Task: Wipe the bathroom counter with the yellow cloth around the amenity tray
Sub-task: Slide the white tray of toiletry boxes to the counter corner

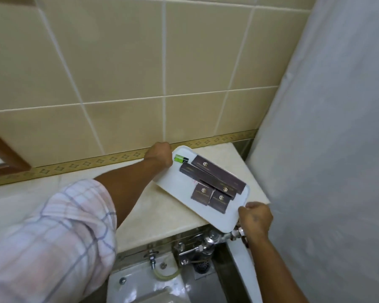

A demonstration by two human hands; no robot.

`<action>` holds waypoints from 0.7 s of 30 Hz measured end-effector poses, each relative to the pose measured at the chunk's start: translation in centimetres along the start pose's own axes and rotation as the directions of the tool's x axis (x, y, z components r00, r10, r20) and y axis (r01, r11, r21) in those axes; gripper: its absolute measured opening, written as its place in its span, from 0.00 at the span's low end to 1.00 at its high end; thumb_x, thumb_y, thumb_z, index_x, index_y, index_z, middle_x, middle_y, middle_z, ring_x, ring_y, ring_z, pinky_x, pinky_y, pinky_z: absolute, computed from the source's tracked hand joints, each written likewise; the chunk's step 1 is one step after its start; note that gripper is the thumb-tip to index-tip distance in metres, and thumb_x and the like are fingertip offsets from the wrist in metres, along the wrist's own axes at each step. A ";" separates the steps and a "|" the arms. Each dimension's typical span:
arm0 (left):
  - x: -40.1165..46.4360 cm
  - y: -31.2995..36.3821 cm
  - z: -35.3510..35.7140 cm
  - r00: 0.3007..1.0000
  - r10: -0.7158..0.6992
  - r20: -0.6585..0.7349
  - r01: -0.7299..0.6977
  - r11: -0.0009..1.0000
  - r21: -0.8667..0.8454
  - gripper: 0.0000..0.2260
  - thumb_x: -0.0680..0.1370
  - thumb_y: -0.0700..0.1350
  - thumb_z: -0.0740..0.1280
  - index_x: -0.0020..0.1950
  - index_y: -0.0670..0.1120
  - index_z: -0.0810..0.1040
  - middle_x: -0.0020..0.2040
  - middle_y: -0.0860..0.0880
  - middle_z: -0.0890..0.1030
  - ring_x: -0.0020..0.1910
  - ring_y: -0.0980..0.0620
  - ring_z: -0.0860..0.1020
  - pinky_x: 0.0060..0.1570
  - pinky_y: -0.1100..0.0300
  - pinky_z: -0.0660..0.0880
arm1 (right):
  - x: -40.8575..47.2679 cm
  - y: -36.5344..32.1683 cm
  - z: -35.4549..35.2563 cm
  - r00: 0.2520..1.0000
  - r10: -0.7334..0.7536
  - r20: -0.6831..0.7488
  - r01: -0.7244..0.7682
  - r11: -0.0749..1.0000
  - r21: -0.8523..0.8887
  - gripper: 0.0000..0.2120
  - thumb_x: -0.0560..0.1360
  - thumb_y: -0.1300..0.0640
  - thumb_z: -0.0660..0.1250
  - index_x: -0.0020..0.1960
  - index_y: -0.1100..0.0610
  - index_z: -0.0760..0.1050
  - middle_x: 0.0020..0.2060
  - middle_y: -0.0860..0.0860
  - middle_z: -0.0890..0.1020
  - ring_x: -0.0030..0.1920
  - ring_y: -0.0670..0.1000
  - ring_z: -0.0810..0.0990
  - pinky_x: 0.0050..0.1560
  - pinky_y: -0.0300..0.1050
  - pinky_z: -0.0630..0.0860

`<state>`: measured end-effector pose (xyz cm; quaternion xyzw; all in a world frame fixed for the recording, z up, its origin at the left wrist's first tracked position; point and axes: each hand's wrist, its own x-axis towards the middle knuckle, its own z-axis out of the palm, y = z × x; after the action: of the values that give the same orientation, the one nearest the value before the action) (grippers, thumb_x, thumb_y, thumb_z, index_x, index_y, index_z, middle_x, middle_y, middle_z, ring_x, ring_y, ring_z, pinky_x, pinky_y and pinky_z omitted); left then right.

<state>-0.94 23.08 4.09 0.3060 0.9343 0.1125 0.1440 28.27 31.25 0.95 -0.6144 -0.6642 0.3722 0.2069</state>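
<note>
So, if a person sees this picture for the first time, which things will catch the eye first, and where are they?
The white amenity tray stands out first: it lies on the beige counter near the right end, its near corner past the counter's front edge. Both hands grip it, the left hand at the far corner by the tiled wall, the right hand at the near corner. On it lie dark brown boxes and a small green tube.

Beige glazed wall tiles (pixel 123 62) with pale grout are seen above a gold patterned border strip (pixel 92 164). A white shower curtain (pixel 337 127) is hung at the right. Chrome plumbing valves and pipes (pixel 197 246) are mounted below, beside a brown wooden frame corner (pixel 7 154) at left.
</note>
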 end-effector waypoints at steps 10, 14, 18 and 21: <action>7.9 14.7 5.8 0.929 0.371 0.006 -0.363 0.905 0.223 0.13 0.76 0.36 0.59 0.57 0.40 0.77 0.53 0.39 0.81 0.52 0.38 0.80 0.48 0.49 0.77 | 2.9 4.2 -0.2 0.904 0.392 -0.168 -0.309 0.873 0.378 0.07 0.65 0.63 0.76 0.36 0.59 0.78 0.34 0.58 0.83 0.36 0.61 0.84 0.44 0.60 0.83; 9.8 16.6 6.8 0.889 0.457 -0.002 -0.430 0.838 0.336 0.13 0.76 0.34 0.59 0.57 0.39 0.78 0.55 0.39 0.82 0.53 0.37 0.81 0.49 0.48 0.78 | 4.6 4.1 0.8 0.882 0.443 -0.162 -0.339 0.833 0.437 0.08 0.64 0.62 0.76 0.41 0.62 0.80 0.37 0.59 0.84 0.38 0.60 0.84 0.46 0.59 0.83; 10.2 16.6 7.8 0.859 0.512 0.027 -0.469 0.764 0.443 0.12 0.76 0.34 0.59 0.55 0.40 0.80 0.53 0.40 0.83 0.51 0.38 0.82 0.47 0.48 0.78 | 5.6 4.6 1.6 0.888 0.435 -0.150 -0.340 0.840 0.424 0.08 0.65 0.62 0.75 0.43 0.63 0.81 0.36 0.58 0.85 0.37 0.60 0.85 0.45 0.59 0.83; 10.4 16.3 8.0 0.847 0.531 0.029 -0.480 0.740 0.472 0.12 0.77 0.34 0.59 0.54 0.39 0.80 0.52 0.40 0.83 0.51 0.38 0.82 0.46 0.48 0.78 | 5.5 4.7 2.0 0.887 0.432 -0.164 -0.327 0.838 0.436 0.06 0.65 0.63 0.74 0.42 0.63 0.81 0.34 0.57 0.84 0.36 0.59 0.84 0.45 0.58 0.83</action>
<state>2.50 43.24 -0.55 0.5666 0.8214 -0.0615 -0.0195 29.03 35.98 -4.83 -0.7224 -0.4062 0.4502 0.3324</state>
